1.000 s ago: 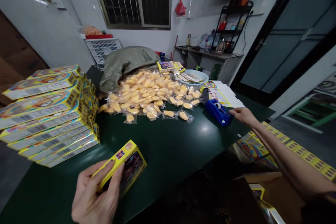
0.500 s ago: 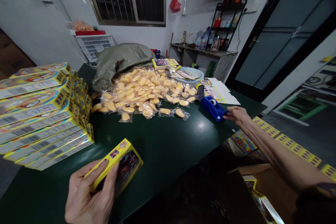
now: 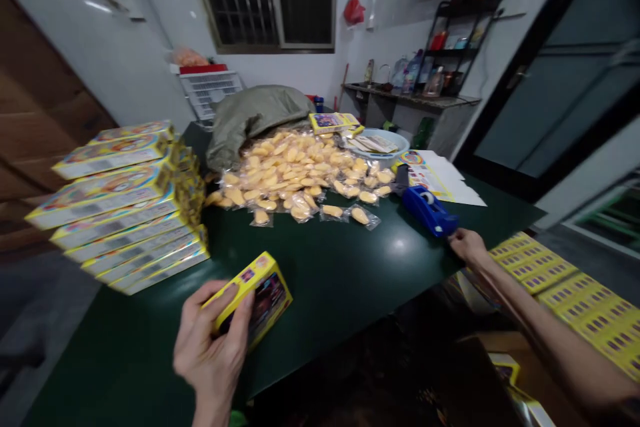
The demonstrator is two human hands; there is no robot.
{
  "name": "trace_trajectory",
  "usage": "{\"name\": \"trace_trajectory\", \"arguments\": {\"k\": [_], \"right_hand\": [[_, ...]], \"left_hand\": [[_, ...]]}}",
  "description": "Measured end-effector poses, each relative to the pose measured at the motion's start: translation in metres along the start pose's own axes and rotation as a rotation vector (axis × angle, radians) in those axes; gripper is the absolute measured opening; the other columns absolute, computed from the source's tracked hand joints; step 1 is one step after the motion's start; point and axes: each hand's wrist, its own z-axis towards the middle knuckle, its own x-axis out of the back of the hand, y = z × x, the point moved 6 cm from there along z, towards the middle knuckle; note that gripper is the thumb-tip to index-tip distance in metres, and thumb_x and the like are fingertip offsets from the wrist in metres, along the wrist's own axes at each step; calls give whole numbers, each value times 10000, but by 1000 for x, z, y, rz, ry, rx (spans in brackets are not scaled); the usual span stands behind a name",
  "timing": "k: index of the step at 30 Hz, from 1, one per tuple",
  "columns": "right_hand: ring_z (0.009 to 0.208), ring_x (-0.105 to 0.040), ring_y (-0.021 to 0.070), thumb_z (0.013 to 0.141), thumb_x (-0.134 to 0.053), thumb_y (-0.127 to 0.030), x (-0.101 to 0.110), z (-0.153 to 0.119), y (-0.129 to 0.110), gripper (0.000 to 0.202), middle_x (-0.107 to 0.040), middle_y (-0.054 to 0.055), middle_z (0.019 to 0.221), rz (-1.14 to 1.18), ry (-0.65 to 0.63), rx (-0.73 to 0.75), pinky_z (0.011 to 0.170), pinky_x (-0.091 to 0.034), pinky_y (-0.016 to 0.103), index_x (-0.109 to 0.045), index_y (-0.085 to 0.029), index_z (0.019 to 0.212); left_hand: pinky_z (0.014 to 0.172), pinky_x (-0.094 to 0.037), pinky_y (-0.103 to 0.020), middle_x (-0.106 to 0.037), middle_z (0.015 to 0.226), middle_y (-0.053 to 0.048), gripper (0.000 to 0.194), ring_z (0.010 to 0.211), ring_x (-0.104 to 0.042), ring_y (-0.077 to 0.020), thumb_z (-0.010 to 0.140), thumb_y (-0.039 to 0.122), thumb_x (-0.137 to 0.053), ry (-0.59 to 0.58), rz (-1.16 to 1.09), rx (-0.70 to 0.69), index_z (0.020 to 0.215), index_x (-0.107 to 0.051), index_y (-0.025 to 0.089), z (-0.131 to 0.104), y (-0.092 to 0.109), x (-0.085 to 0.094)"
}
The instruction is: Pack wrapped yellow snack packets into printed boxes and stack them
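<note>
My left hand [image 3: 213, 330] grips a small yellow box [image 3: 270, 297] over the near part of the dark green table [image 3: 325, 280], thumb on one face and fingers on the other side. On the right, my right hand [image 3: 467, 245] is closed at the near end of a blue tape dispenser [image 3: 429, 210]; what its fingertips pinch is too small to make out. Wrapped cream-coloured pieces [image 3: 285, 167] lie heaped in the middle of the table. A stack of yellow boxes [image 3: 125, 197] stands at the left.
A grey-green sack [image 3: 260, 113] lies behind the heap. Beside it are a light blue basin [image 3: 405, 142] with cards and a flat printed sheet [image 3: 450, 180]. Below right, an open carton [image 3: 530, 373] holds boxes, near rows of yellow boxes [image 3: 590, 307].
The view has turned left, so the scene appears farther right. My right hand looks more closed at the dispenser's end. My left hand still holds the box.
</note>
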Motion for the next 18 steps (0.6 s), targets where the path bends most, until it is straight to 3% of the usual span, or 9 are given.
{"name": "trace_trajectory", "arguments": {"k": [3,5,8,11,13,14,16,18], "right_hand": [[427,-318,98,683,-534,-44,-22,-46,-28,297,-359,-21,484,-3,-75,161,429,-264,268,-440,-211,455],[498,-433,127,706,-551,-117,-51,-93,-57,221,-473,12,547,46,-239,296,484,-346,272,-504,-211,511],[457,-457,111,794,-569,-292,-91,-180,-118,126,-497,-25,516,184,-545,522,471,-375,245,-598,-206,707],[402,-424,71,871,-513,-297,-110,-247,-180,155,-492,-44,516,417,-684,651,414,-338,206,-563,-195,765],[385,-423,57,874,-517,-277,-119,-272,-208,91,-535,-42,565,569,-786,645,384,-327,190,-550,-193,889],[379,-423,55,868,-527,-268,-124,-279,-216,169,-555,-45,590,633,-842,607,375,-329,183,-526,-199,1022],[376,-425,55,849,-555,-253,-134,-287,-222,499,-580,-58,626,724,-938,484,368,-343,173,-345,-228,1301],[371,-422,57,833,-575,-252,-143,-291,-221,712,-586,-73,625,776,-980,373,365,-356,168,-158,-245,1410]], "left_hand": [[719,-530,-261,-630,1036,-64,177,880,-636,-151,725,117,-694,-77,-70,26,889,-659,174,-1,-1,0],[699,-539,-249,-643,990,-56,163,853,-647,-143,742,112,-679,-110,-129,52,888,-654,180,-1,-1,1],[664,-537,-232,-651,910,-45,160,801,-650,-132,738,111,-686,-84,-146,82,876,-653,184,-2,2,5],[648,-534,-229,-651,885,-46,137,780,-650,-130,741,129,-686,-54,-133,93,861,-654,186,-4,6,8],[658,-535,-238,-652,883,-49,128,781,-649,-133,746,137,-680,-49,-128,102,861,-654,186,-5,8,8],[667,-535,-242,-652,881,-51,127,784,-648,-134,746,140,-679,-46,-128,111,862,-651,183,-6,8,8],[677,-532,-244,-651,874,-53,129,792,-647,-137,743,141,-682,-38,-137,132,860,-640,176,-7,7,8],[680,-529,-242,-650,872,-52,139,796,-646,-137,737,143,-688,-23,-147,149,857,-626,172,-9,6,8]]}}
